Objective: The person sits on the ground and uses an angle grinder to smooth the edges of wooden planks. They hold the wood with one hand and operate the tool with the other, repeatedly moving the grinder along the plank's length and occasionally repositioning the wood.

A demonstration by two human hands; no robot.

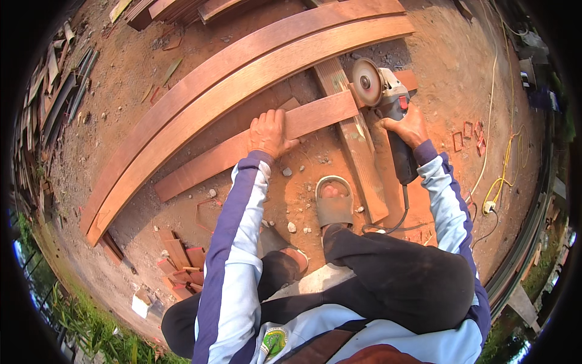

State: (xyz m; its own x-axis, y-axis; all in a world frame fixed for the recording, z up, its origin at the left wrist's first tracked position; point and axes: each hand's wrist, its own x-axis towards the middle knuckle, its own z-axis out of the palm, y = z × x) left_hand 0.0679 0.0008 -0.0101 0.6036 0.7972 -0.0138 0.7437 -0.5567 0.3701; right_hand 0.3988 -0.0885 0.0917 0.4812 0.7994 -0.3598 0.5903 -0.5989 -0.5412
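Note:
My right hand (408,127) grips the dark body of an angle grinder (395,107), thumb across it below the red switch. Its round disc (367,82) stands close to the right end of a reddish wooden plank (320,111); whether they touch, I cannot tell. My left hand (268,132) is closed over the plank's middle. Under the plank's right part runs a thicker wooden beam (359,150), lying crosswise on the ground. Beyond the plank, two long boards (254,59) lie side by side and look curved in this view.
A power cord (404,209) trails from the grinder near my sandalled foot (334,200). Wood offcuts (182,264) lie at lower left, stacked planks (177,11) at the top. Yellow cable (500,182) with a plug and small red metal frames (468,132) lie on the right.

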